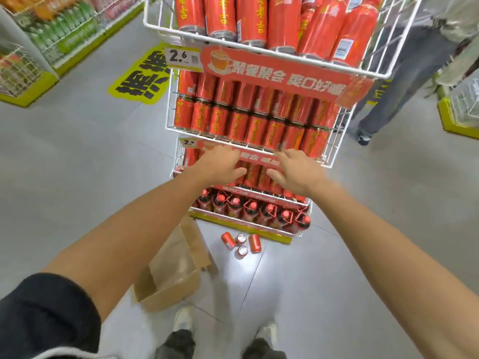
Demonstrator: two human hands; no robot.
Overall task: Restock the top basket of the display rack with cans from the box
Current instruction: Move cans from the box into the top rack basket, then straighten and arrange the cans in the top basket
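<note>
Red cans (241, 243) lie on the floor (77, 177) below the fingers (223, 152).
Left hand (220, 164) and right hand (295, 169) hold nothing, fingers loosely spread; box (171, 275) below them.

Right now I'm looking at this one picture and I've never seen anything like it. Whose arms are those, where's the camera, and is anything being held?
There is no machine here. A single wide-angle camera sits on a person's head and looks forward and down, so the two bare arms are that person's own, with their shoes at the bottom edge.

The left hand and the right hand reach toward a white wire display rack with fingers spread. Neither holds anything.

The top basket at the upper edge holds red cans. The baskets below it hold more of them, and dark bottles stand on the lowest shelf.

On the floor lies an open cardboard box, which looks empty as far as can be seen. Beside it are four loose cans. Another person's legs stand at the right.
</note>
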